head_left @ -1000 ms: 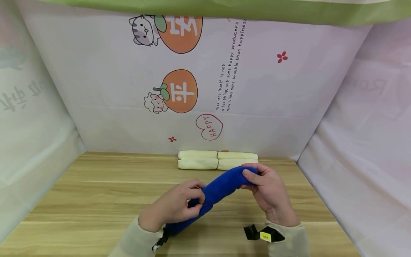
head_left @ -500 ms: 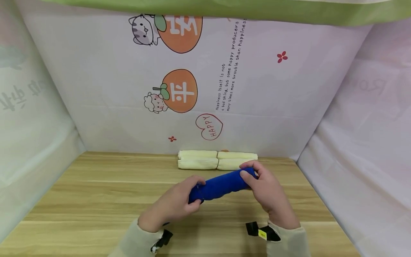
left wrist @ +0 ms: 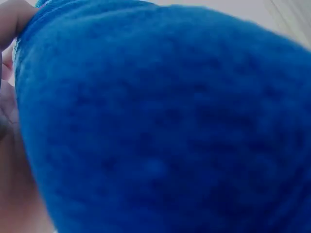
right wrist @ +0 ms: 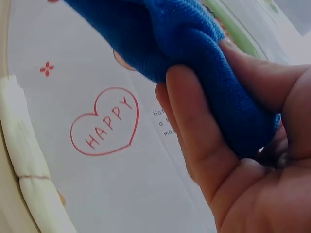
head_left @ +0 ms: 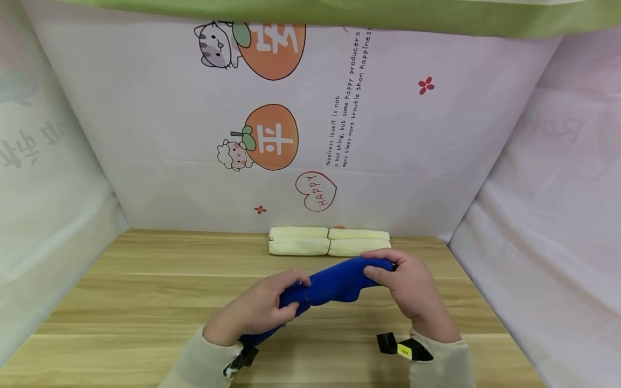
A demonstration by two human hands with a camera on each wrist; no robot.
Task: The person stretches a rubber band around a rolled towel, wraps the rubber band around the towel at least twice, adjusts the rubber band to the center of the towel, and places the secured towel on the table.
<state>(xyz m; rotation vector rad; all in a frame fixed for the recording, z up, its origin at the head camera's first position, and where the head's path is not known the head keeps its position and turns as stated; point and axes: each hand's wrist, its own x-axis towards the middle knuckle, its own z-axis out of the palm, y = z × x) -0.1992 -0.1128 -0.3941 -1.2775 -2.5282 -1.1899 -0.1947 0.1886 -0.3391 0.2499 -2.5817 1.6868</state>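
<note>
A rolled blue towel (head_left: 335, 283) is held above the table, slanting up to the right in the head view. Around its middle my left hand (head_left: 259, 304) curls, thumb in front, beside a thin dark band (head_left: 306, 299). My right hand (head_left: 412, 288) pinches the right end between thumb and fingers. In the right wrist view the towel's end (right wrist: 214, 73) looks loose and folded, with the fingers (right wrist: 194, 116) along one side. The blue cloth (left wrist: 165, 116) fills most of the left wrist view, hiding much of the left hand.
Two pale yellow rolled towels (head_left: 298, 248), tied at the middle by a thin brown band, lie at the back of the wooden table (head_left: 160, 291). A printed white cloth wall (head_left: 378, 134) stands behind, with white cloth walls on both sides.
The towel's near part swung out of sight behind the left hand, then back into view below it. Its right half now sags and looks looser. Both hands keep hold, shifting slightly.
</note>
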